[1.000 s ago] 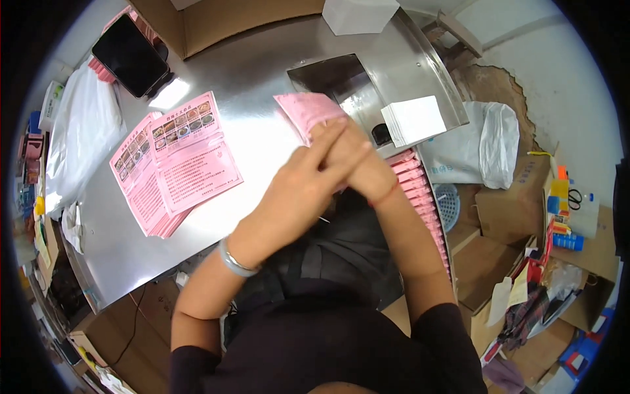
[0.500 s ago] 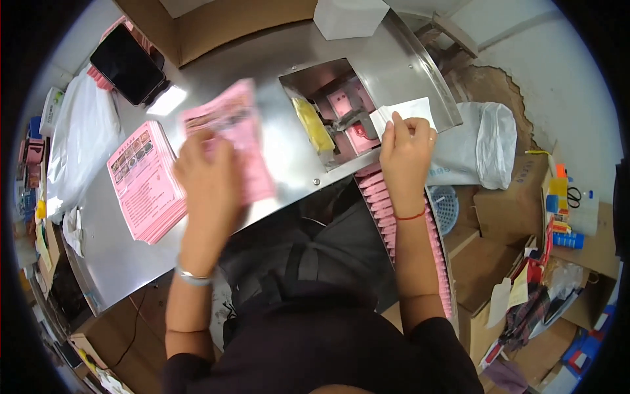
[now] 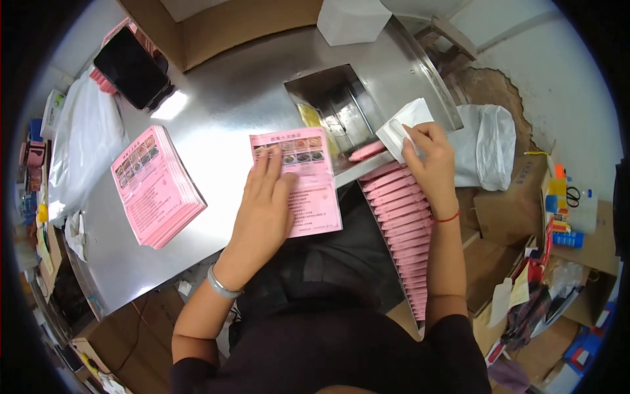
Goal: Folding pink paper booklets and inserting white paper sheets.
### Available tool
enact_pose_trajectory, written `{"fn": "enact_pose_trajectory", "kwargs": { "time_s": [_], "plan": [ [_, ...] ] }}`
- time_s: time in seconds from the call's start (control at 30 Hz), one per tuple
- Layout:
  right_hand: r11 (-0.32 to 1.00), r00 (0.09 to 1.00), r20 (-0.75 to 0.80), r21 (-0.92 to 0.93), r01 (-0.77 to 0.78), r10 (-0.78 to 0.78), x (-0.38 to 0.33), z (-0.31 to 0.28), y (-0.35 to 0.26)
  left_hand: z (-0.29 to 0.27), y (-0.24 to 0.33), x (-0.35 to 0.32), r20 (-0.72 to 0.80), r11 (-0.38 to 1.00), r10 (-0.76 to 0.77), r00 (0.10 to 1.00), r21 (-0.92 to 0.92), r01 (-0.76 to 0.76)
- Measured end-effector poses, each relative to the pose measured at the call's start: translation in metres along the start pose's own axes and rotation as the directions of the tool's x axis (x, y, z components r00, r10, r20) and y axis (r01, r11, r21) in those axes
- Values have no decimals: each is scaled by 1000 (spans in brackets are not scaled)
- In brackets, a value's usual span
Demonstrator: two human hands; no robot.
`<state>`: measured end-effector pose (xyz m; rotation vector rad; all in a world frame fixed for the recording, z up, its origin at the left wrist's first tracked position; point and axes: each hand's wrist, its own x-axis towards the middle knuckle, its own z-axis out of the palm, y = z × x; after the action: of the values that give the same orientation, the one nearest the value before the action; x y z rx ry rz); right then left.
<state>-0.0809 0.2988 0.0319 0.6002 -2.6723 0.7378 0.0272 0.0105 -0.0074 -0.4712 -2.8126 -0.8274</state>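
My left hand [image 3: 259, 207] lies with its fingers stretched flat across a pink printed paper sheet [image 3: 312, 200]. The sheet reaches over the near edge of the metal table, beside a rectangular opening. In my right hand [image 3: 430, 157], thumb and fingers pinch a small stack of folded white paper [image 3: 396, 139] at the right side of that opening. Just below the white paper, a pink packet [image 3: 367, 152] lies at the opening's near edge. To the left on the table sits a thick stack of pink printed sheets [image 3: 157, 190].
A long row of pink packets [image 3: 400, 236] runs down from the table edge beside my right forearm. A black phone [image 3: 131, 67] stands at the back left near a white plastic bag [image 3: 82, 144]. A cardboard box [image 3: 243, 33] and a white paper block [image 3: 353, 21] are at the back.
My left hand has brought the pink sheet rightward from near the stack to beside the opening. The metal mechanism in the opening is gone from sight, and a pink packet shows at its edge.
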Motion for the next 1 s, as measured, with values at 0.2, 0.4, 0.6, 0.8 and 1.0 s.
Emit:
{"fn": "enact_pose_trajectory", "kwargs": {
  "time_s": [0.2,0.4,0.6,0.8,1.0],
  "plan": [
    [975,968,-194,-188,121,-157,3,13,-11,1,4,-1,-46,995,67,997,83,-63],
    [876,863,148,92,474,-483,-43,67,-117,-22,-13,4,-21,986,-43,999,161,46],
    [891,911,133,304,337,-390,7,94,-90,-6,10,0,-70,988,51,996,148,-40],
    [954,961,-275,-287,-86,4,-7,49,-13,-19,3,7,19,963,-60,998,263,53],
    [972,985,-172,-236,-22,-19,4,46,-7,-7,-8,62,19,927,142,990,348,-140]
  ]
}}
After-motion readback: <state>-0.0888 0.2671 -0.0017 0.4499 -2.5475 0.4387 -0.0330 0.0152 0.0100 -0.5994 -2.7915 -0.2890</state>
